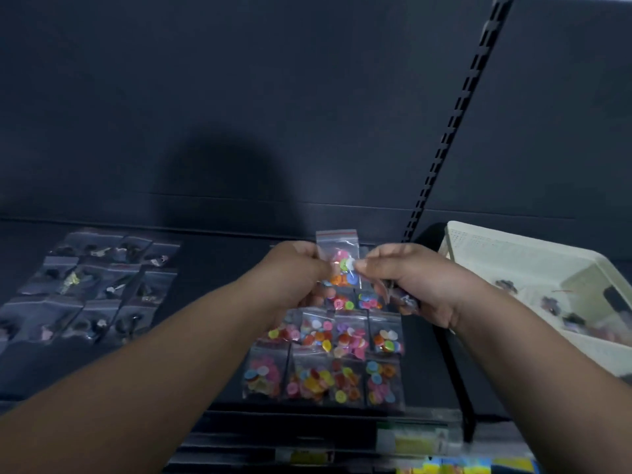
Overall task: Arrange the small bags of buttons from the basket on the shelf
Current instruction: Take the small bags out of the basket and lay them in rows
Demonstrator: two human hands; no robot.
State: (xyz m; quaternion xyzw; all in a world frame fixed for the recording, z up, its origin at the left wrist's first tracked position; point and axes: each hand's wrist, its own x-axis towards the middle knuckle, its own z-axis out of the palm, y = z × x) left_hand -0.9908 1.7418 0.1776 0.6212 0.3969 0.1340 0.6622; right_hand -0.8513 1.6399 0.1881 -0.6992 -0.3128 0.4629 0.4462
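At the middle of the frame, both hands hold one small bag (337, 249) of bright mixed buttons upright above the shelf (219, 268). The left hand (294, 271) grips the bag's left edge with curled fingers. The right hand (413, 278) pinches its right side between thumb and forefinger, and its lower fingers also clutch something dark and blurred that I cannot make out. Below the hands, colourful bags (345, 340) lie flat on the shelf in neat rows, edges touching. At the left of the frame, dark bags (92, 285) lie in a second block, also in rows. At the right edge sits the pale basket (478, 248) with a few bags inside. A slotted black rail (451, 114) runs up the dark back wall in the upper right.
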